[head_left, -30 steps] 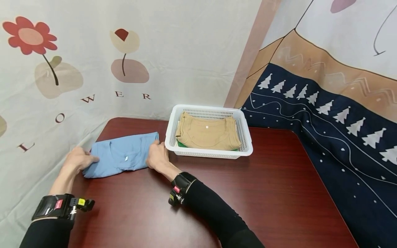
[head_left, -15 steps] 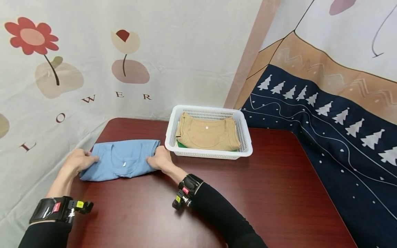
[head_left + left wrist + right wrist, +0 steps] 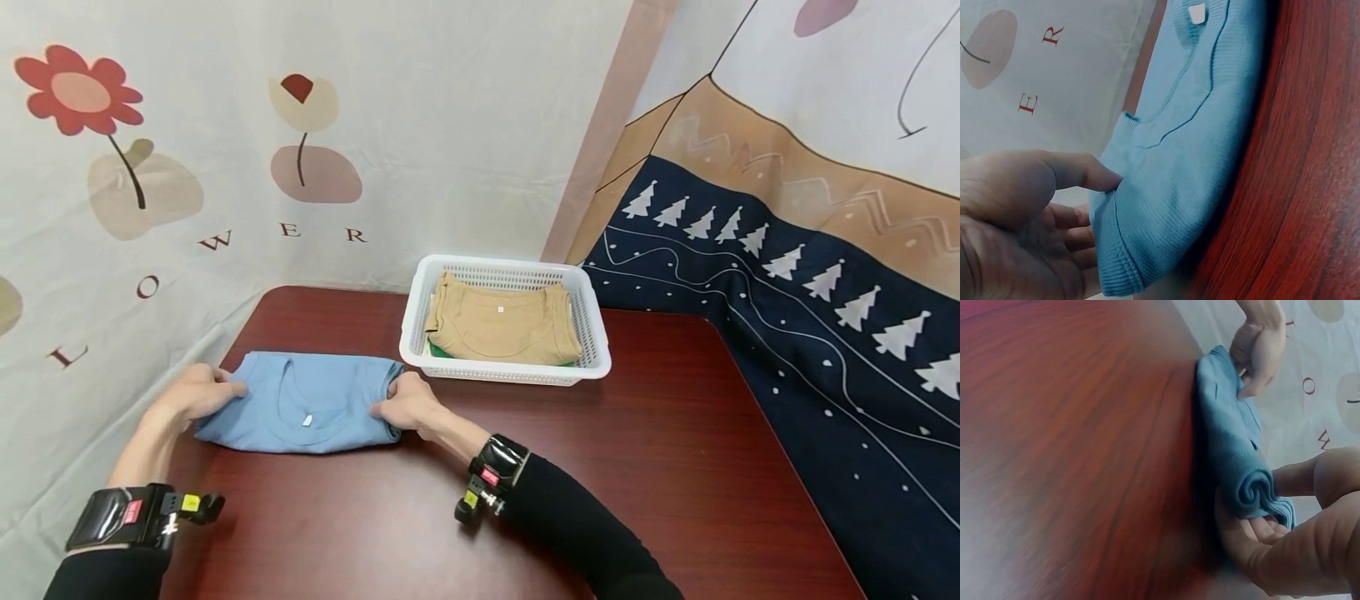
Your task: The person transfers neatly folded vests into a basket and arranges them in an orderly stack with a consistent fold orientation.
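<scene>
A folded blue T-shirt [image 3: 315, 404], with its neckline and a small white tag facing up, lies at the left of the table. My left hand [image 3: 197, 392] pinches its left end, thumb on top and the other fingers beneath, as the left wrist view shows at the shirt's sleeve edge [image 3: 1124, 269]. At the opposite end, my right hand [image 3: 411, 402] grips the shirt between thumb and fingers. In the right wrist view the rolled layers of the shirt's end [image 3: 1252, 490] show between thumb and fingers.
Behind and to the right stands a white perforated basket [image 3: 506, 372] holding a folded tan shirt [image 3: 502, 321], with some green fabric [image 3: 439, 352] under it. The dark red wooden table [image 3: 637, 467] meets printed curtains [image 3: 465, 125] at the back and sides.
The blue T-shirt has shifted toward me and slightly right, and its top now lies straighter. My right hand has moved right and nearer along with its end; the left has moved only a little.
</scene>
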`<state>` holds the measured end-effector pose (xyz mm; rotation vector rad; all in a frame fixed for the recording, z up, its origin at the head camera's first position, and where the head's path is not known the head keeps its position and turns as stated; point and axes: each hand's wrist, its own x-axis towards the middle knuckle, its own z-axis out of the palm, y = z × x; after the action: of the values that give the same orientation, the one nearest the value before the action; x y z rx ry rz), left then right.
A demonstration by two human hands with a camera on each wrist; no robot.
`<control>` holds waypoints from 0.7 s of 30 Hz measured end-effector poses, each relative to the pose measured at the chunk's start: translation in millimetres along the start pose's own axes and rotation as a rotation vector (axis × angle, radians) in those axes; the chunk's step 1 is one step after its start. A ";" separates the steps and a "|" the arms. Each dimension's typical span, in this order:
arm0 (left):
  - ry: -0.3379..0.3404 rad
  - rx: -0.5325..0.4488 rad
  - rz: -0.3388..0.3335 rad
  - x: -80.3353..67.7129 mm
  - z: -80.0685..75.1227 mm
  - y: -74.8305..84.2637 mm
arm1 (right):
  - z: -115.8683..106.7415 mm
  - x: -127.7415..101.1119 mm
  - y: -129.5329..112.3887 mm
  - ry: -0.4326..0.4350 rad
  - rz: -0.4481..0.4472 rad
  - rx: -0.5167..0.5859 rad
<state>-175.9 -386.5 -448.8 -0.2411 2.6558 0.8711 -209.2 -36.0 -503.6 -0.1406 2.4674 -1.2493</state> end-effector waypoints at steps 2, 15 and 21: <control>-0.005 -0.002 0.028 -1.3 1.4 2.1 | -12.1 -19.0 -2.4 -0.016 -0.009 0.008; -0.088 -0.043 0.110 -11.1 27.2 31.7 | -56.0 -64.5 36.3 -0.084 -0.035 0.068; -0.105 -0.076 0.130 -12.5 44.9 40.5 | -74.8 -75.4 56.3 -0.146 -0.001 0.196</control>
<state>-163.1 -326.5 -456.2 -0.0391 2.5668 0.9976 -162.7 73.6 -487.0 -0.1746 2.2092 -1.4203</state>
